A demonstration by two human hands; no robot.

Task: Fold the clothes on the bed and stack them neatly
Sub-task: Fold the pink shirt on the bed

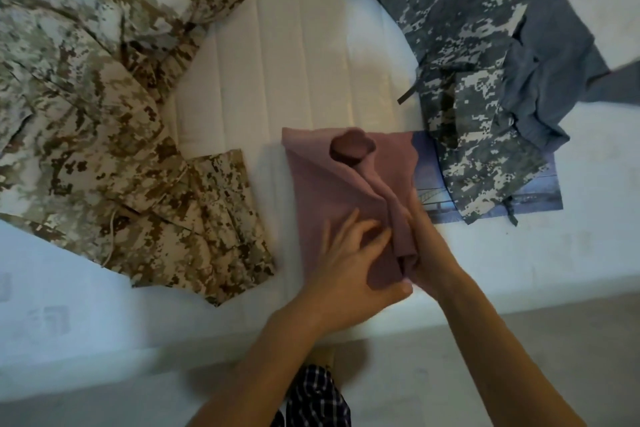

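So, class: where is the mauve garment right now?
In the head view, the mauve garment lies near the bed's front edge, centre, between the tan camo clothing and the grey camo clothing, with both hands on it.

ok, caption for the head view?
Both hands folding a mauve garment between two camouflage uniforms on the bed.

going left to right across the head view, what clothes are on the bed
tan camouflage garment → mauve cloth, both hands on it → grey camouflage garment → blue-grey garment
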